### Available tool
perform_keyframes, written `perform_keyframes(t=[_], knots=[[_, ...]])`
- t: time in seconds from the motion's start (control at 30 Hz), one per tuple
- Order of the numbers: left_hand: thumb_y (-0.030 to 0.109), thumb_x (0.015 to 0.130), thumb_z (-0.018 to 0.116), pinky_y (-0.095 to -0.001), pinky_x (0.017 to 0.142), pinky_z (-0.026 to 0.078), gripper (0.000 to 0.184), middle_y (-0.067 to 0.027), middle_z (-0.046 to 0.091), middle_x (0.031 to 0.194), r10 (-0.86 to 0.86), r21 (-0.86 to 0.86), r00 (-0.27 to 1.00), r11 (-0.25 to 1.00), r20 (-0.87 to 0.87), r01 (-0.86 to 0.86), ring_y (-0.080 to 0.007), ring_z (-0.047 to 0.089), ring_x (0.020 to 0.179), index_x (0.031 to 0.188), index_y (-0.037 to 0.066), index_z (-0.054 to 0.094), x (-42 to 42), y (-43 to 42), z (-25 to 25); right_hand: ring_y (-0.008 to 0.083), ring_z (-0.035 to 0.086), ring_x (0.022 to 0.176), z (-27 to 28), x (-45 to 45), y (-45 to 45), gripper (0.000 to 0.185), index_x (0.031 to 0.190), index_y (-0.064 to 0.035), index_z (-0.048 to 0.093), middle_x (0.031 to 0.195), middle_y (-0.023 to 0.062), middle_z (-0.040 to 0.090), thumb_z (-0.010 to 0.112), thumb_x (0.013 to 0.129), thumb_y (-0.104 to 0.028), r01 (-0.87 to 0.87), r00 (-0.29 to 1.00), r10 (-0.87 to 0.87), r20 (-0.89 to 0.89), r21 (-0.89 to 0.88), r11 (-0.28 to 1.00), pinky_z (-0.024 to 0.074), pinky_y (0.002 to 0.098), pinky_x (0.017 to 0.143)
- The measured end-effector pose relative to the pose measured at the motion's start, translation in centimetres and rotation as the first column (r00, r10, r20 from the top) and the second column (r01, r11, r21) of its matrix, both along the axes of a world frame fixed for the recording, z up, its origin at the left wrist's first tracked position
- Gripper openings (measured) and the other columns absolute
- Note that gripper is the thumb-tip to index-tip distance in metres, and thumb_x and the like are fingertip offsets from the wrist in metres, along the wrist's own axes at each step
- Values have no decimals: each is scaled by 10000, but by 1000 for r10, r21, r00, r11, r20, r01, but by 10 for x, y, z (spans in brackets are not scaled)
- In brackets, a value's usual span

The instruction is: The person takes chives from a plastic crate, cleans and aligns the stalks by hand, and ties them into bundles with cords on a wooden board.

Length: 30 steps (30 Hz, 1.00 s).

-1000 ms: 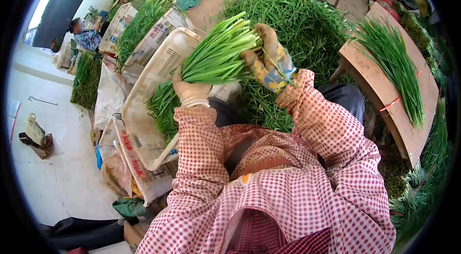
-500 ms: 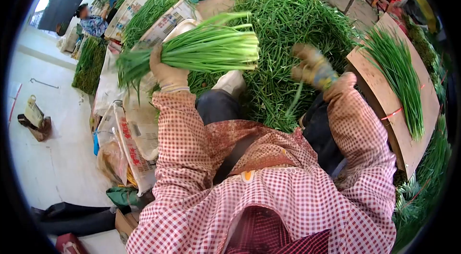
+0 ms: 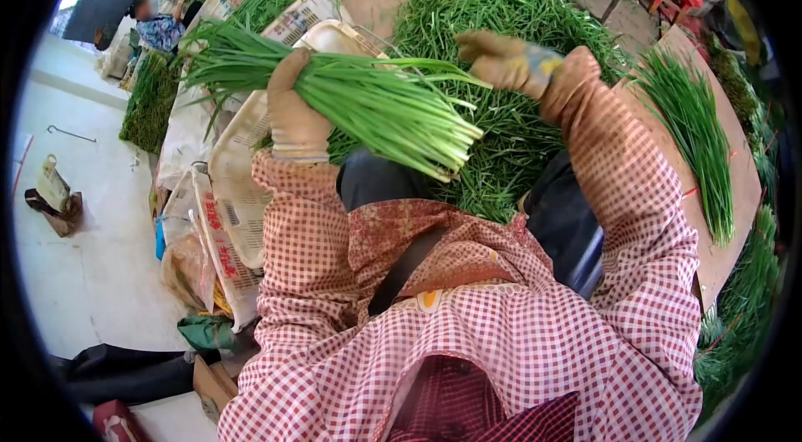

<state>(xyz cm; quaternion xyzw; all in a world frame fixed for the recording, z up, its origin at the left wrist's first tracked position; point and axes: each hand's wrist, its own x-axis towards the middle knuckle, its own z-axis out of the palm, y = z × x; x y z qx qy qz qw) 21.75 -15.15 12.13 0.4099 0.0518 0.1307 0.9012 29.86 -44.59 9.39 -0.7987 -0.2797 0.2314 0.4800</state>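
"Fingers of the left hand [image 3: 299,114]?"

"Bent firmly round the bundle of chives [image 3: 380,114], just left of the frame's centre, with leaf tips toward the upper left and pale ends toward the centre."

"And of the right hand [image 3: 505,66]?"

"Extended leftward near those pale ends, blurred; impossible to tell whether touching one stray stalk."

"Room for moving?"

"Tight below, with a trousered knee [image 3: 376,179] close under the bundle; bounded at left by the white crate [image 3: 238,170], at right by the brown board [image 3: 743,187]; freest toward the upper centre, over the heap of loose chives [image 3: 501,7]."
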Motion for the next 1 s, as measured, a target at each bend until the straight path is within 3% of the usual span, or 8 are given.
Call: perform_keyframes(t=[0.07, 0.1, 0.2, 0.27, 0.37, 0.7, 0.8, 1.0], knots=[[113, 835, 574, -342, 749, 514, 128, -89, 609, 838, 101, 35, 992, 995, -71, -99, -213, 601, 788, 890, -1, 594, 0, -11, 3, 220, 569, 1061, 1, -38, 21, 663, 1430, -107, 273, 1288, 201, 484, 622, 873, -197, -221, 963, 222, 154, -24, 975, 527, 336, 856], [113, 835, 574, -342, 749, 514, 128, -89, 609, 838, 112, 30, 991, 994, -75, -110, -213, 601, 788, 890, -1, 594, -1, -12, -2, 351, 442, 1245, -1, -45, 38, 1140, 1425, 15, 195, 1320, 267, 457, 795, 620, -525, -253, 964, 260, 61, -103, 962, 356, 416, 1058], [122, 881, 527, -332, 717, 522, 183, -92, 605, 862, 313, 325, 948, 904, -54, -279, -193, 600, 813, 932, -39, 597, -3, -5, -17, 343, 443, 1246, -71, -48, 86, 1181, 1429, 8, 175, 1321, 253, 458, 869, 563, -397, -134, 864, 295, -407, 379, 915, 362, 390, 1049], [121, 877, 537, -331, 725, 522, 187, -95, 607, 876, 305, 262, 948, 926, -93, -272, -194, 601, 820, 946, -41, 601, -7, 6, -32, 351, 413, 1268, -69, -68, 82, 1219, 1437, -3, 167, 1352, 246, 425, 906, 514, -302, -77, 994, 95, -44, 304, 949, 341, 383, 1065], [120, 861, 571, -328, 741, 520, 196, -100, 609, 910, 264, 138, 953, 960, -145, -245, -196, 602, 832, 969, -38, 612, -21, 15, -40, 362, 381, 1287, -88, -83, 100, 1239, 1445, -14, 154, 1380, 241, 389, 905, 508, -318, -62, 992, 47, 120, 119, 991, 317, 388, 1079], [170, 797, 634, -378, 790, 517, 232, -126, 619, 875, 253, 31, 967, 967, -25, -253, -249, 605, 824, 924, -24, 618, -57, 14, -41, 354, 419, 1256, -107, -80, 112, 1200, 1440, -54, 206, 1360, 214, 419, 893, 505, -360, -194, 979, 163, 125, 297, 935, 349, 384, 1050], [189, 781, 626, -391, 800, 517, 256, -150, 628, 890, 288, 160, 957, 943, 42, -291, -267, 609, 832, 921, -25, 623, -58, 10, -41, 341, 463, 1206, -100, -71, 107, 1021, 1346, -49, 385, 1282, 181, 488, 874, 508, -369, -134, 852, 50, 520, 126, 983, 383, 400, 997], [193, 747, 634, -436, 803, 520, 313, -198, 632, 909, 238, 44, 971, 970, 35, -240, -302, 619, 835, 962, -33, 613, -55, 16, -58, 337, 485, 1188, -109, -67, 98, 987, 1342, -53, 373, 1239, 174, 521, 862, 525, -314, -246, 958, 197, 207, 251, 936, 386, 407, 999]])
